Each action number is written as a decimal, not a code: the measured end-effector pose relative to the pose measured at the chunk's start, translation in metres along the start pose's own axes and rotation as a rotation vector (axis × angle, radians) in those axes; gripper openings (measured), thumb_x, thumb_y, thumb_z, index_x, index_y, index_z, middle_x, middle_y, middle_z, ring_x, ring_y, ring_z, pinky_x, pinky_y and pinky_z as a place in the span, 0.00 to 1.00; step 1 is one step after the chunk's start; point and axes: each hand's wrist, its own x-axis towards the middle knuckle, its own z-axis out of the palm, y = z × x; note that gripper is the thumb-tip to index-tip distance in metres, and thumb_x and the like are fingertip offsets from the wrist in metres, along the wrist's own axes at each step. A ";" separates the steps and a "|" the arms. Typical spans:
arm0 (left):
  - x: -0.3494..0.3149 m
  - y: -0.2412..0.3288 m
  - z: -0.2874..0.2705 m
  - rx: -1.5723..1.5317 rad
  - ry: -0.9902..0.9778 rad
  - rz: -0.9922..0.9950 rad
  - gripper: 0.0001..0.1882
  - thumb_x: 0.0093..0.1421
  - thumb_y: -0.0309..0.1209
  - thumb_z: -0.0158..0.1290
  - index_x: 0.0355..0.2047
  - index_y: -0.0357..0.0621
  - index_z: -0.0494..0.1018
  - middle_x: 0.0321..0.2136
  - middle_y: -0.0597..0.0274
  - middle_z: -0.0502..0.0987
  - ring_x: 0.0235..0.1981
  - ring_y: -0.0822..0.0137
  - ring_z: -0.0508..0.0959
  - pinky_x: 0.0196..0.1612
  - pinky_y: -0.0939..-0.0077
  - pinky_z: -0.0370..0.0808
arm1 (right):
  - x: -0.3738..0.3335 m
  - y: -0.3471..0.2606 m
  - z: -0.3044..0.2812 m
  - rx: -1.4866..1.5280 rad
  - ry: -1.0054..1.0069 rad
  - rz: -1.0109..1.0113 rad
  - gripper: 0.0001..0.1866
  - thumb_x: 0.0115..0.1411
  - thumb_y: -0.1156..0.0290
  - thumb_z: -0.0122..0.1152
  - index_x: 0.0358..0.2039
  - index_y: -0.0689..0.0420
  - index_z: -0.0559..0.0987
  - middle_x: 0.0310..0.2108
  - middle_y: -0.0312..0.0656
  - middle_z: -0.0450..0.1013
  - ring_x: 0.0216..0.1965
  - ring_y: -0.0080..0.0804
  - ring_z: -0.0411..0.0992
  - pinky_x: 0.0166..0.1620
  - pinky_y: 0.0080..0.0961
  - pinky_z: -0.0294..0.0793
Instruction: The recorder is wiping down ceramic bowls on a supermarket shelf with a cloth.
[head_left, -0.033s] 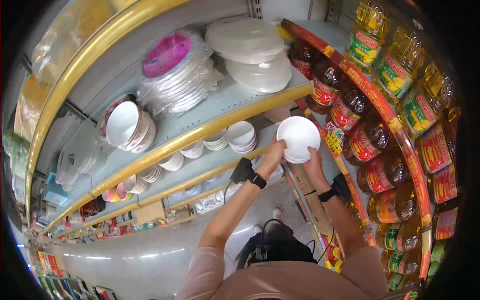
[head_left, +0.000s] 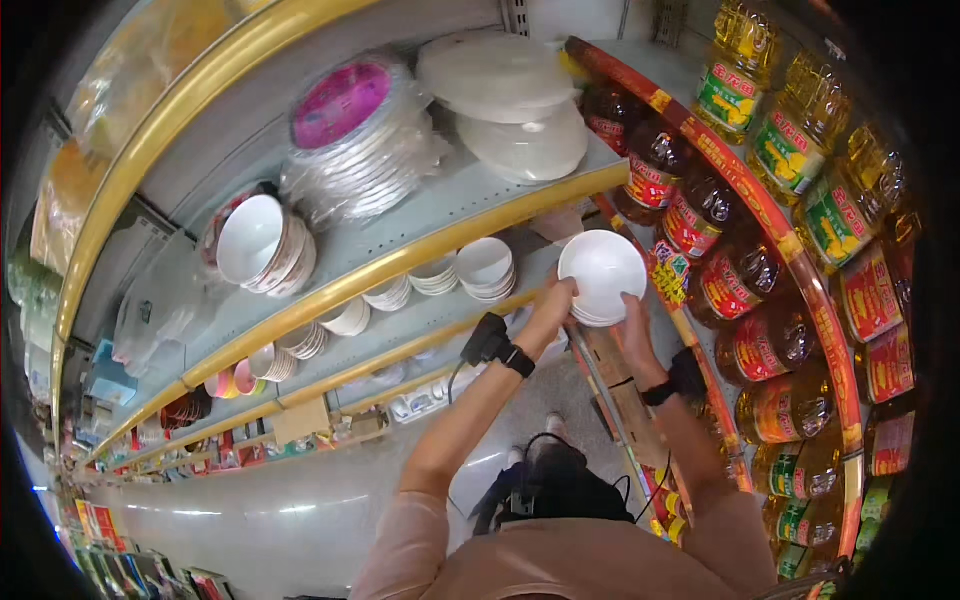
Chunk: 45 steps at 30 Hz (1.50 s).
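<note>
A small stack of white bowls (head_left: 603, 275) is held in front of the shelves, its opening facing up toward me. My left hand (head_left: 560, 300) grips the stack's left rim, fingers partly hidden behind it. On the opposite side, my right hand (head_left: 634, 322) is closed on the lower right rim, with the thumb on top. Just left of the held bowls, a stack of white bowls (head_left: 485, 265) stands on the lower shelf, beside more bowl stacks (head_left: 390, 293) in a row. Both wrists wear black straps with small black devices.
The upper shelf, edged by a gold rail (head_left: 440, 240), carries patterned bowls (head_left: 262, 245), plastic-wrapped plates (head_left: 365, 150) and white oval plates (head_left: 495, 75). To the right, bottles of oil (head_left: 735, 285) stand in tiers behind a red curved edge (head_left: 760, 205). Grey floor (head_left: 330, 530) lies below.
The view has shifted very slightly, so the shelf goods sit a little farther right. Both hands keep their hold on the white bowls.
</note>
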 end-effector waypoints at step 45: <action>-0.162 0.245 -0.142 0.305 0.640 0.363 0.27 0.51 0.44 0.43 0.47 0.38 0.61 0.38 0.47 0.67 0.30 0.59 0.74 0.29 0.72 0.76 | 0.039 -0.076 0.314 -0.094 -0.752 -0.180 0.31 0.54 0.55 0.46 0.52 0.67 0.62 0.49 0.54 0.64 0.52 0.41 0.61 0.53 0.33 0.61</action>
